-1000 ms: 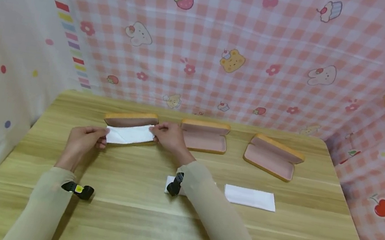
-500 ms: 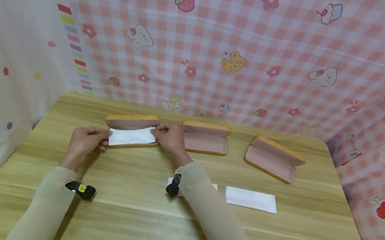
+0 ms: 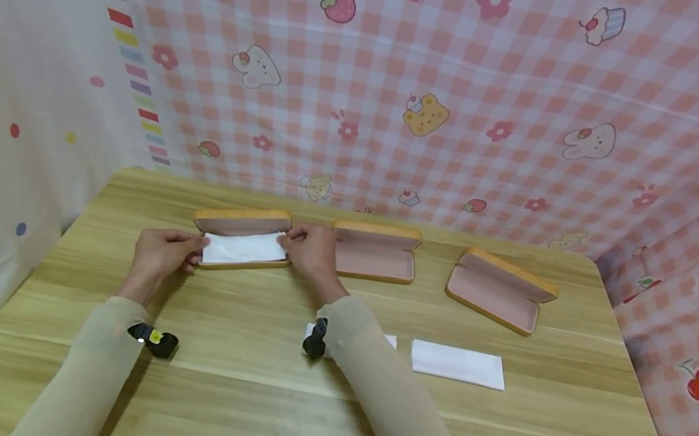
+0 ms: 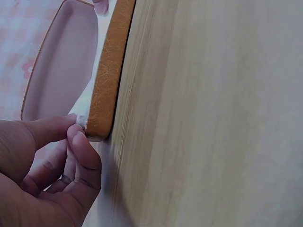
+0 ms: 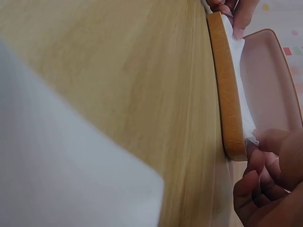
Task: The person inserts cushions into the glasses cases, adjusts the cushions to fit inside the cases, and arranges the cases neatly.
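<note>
A folded white cloth lies in the open base of the left glasses case, which is tan outside and pink inside. My left hand pinches the cloth's left end between thumb and finger at the case's rim. At the other end, my right hand pinches the cloth's right corner. In the left wrist view the cloth dips into the case behind its brown front wall. The right wrist view shows the cloth stretched along the case between both hands.
Two more open glasses cases stand to the right, a middle one and an angled one. Nearer the front lie a folded white cloth and another cloth, partly under the right forearm. A checked curtain hangs behind the table.
The white cloth has gone down from just above the left case's front edge into its base. Both hands have kept hold of its ends throughout.
</note>
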`<state>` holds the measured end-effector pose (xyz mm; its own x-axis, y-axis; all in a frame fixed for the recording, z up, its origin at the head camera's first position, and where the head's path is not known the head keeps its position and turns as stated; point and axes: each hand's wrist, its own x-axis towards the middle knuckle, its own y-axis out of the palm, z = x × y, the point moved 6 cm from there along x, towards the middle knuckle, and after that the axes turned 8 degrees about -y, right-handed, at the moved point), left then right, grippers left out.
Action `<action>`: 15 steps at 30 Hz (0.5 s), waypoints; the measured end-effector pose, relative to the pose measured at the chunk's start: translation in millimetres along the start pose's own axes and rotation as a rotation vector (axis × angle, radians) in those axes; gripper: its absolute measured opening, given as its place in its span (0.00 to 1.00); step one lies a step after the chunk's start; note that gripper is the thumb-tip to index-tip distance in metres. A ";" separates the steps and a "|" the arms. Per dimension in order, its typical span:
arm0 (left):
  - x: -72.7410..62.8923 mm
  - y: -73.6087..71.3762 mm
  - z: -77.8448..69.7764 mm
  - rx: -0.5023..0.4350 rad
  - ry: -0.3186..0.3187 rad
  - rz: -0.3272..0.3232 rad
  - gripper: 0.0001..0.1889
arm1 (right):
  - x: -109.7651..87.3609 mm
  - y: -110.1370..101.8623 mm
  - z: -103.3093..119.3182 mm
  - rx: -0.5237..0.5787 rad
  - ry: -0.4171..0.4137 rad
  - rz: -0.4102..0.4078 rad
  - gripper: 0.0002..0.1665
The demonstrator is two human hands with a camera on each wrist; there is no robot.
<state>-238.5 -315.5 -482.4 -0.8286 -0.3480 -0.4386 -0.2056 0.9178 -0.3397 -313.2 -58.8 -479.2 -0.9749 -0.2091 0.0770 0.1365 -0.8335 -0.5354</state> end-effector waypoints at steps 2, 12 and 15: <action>0.9 0.0 0.0 0.015 0.000 -0.001 0.23 | -0.3 -0.5 0.2 -0.023 0.006 0.003 0.09; 3.8 -1.2 -0.7 0.082 0.035 -0.011 0.21 | -1.5 -2.6 1.5 -0.104 -0.004 0.006 0.08; 3.7 -1.3 -1.4 0.093 0.046 -0.009 0.20 | -0.5 -3.6 1.0 -0.103 -0.019 -0.001 0.07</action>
<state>-242.1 -317.6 -482.4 -0.8504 -0.3452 -0.3969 -0.1662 0.8922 -0.4200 -313.0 -56.2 -476.4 -0.9713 -0.2190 0.0929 0.1159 -0.7768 -0.6189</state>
